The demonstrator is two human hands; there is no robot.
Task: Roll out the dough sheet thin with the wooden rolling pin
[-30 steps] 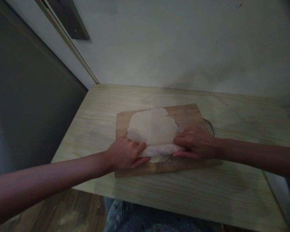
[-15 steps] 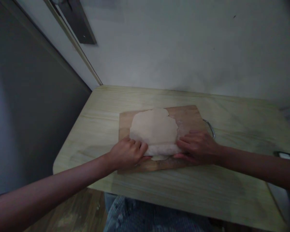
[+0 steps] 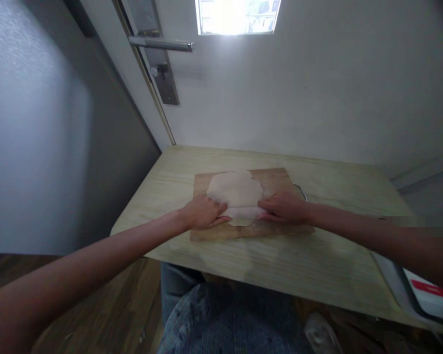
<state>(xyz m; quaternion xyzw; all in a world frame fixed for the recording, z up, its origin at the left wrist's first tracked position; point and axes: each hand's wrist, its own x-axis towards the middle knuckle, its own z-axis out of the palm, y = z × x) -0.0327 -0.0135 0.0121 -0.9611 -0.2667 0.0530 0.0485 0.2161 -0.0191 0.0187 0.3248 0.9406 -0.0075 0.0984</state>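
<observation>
While hands (image 3: pixel 203 212) (image 3: pixel 286 207) grip a rolling pin (image 3: pixel 242 213), hiding its ends, dough (image 3: pixel 234 188) beneath, door handle (image 3: pixel 164 44) beyond

Rolling pin (image 3: pixel 242 212) ends hidden in my left grip (image 3: pixel 205 212) and right grip (image 3: pixel 283 207), dough (image 3: pixel 235 188) partly covered between them, bright pane (image 3: pixel 236 17) beyond cut off above

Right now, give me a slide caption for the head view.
Left hand and right hand hold a rolling pin across dough on a board.

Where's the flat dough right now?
In the head view, the dough lies near the middle of the picture on the wooden board, with the left hand and right hand on either side of its near part.
</observation>
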